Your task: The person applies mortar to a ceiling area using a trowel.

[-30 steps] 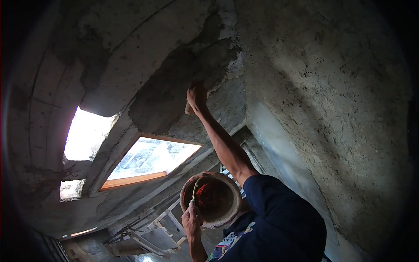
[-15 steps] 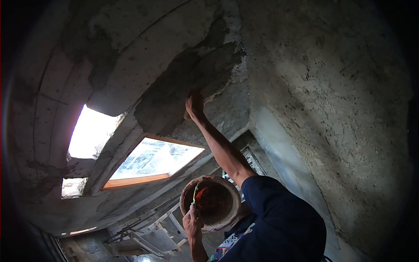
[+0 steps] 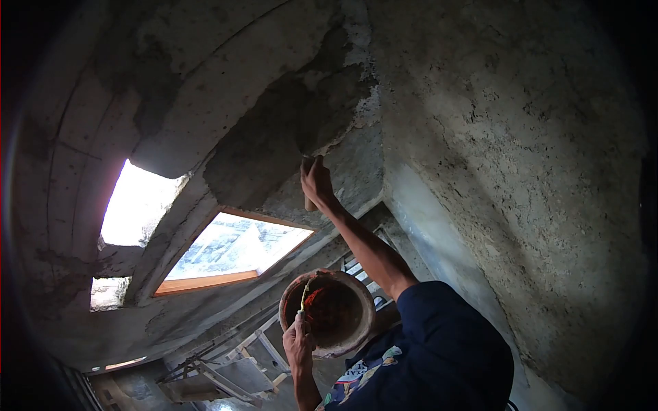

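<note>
My right hand is raised on an outstretched arm in a dark blue sleeve. It is shut on a plastering tool with a pale handle, whose upper end meets the lower edge of a dark, wet plaster patch on the curved ceiling. Lower down, my left hand grips the rim of a round mortar pan, tilted so its reddish inside shows. A yellow-green strip lies against that rim above my fingers.
A rough grey plastered wall fills the right side. A wood-framed window opening and a bright gap lie to the left. Below the pan stands a wooden scaffold or ladder.
My right hand with the tool has come down and slightly right, from the middle of the wet patch to its lower edge. The pan and my left hand have hardly moved.
</note>
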`<state>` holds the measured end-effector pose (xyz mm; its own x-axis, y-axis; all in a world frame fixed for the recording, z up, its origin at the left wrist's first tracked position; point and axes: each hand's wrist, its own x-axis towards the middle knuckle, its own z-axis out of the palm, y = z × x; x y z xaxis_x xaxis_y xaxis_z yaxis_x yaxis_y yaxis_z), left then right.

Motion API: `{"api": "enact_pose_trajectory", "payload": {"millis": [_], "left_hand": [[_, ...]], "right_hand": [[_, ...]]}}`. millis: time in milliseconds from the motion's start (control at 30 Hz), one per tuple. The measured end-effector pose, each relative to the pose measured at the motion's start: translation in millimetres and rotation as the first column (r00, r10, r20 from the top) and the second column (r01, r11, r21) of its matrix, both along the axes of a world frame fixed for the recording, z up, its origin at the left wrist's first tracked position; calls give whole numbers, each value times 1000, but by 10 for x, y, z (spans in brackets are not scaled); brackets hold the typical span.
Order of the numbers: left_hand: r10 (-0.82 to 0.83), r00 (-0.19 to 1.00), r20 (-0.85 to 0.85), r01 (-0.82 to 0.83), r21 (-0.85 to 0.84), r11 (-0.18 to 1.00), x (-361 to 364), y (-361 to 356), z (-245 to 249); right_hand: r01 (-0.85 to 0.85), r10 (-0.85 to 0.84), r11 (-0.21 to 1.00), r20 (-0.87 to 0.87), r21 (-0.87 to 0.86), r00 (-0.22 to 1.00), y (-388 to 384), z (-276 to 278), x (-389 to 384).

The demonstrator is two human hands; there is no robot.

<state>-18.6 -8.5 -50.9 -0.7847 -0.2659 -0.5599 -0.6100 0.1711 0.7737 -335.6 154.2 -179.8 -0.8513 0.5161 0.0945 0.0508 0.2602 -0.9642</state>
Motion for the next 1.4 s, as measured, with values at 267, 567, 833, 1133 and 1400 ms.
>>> {"api": "enact_pose_trajectory", "payload": {"millis": [267,567,833,1133,1400], "left_hand": [[-6,1000,-15,6,28,1000,0,-15,-59],[-18,1000,11,18,7,1000,-65,-13,-104],[-22,1000,13,22,-1,1000,-103,25,-114],[-10,1000,21,9,38,999,-90,9,-140],[-16,999,41,12,84,996,-70,19,-141]], "right_hand": [[-10,-89,777,-126,-629,988,758,-507,-305],[81,-215,849,-202,-522,955,758,-474,-1190],[56,-167,921,-261,-385,951,600,-390,-1332],[192,-213,976,-284,-100,935,571,-7,-1093],[140,-116,984,-200,113,973,510,148,-1031]]}}
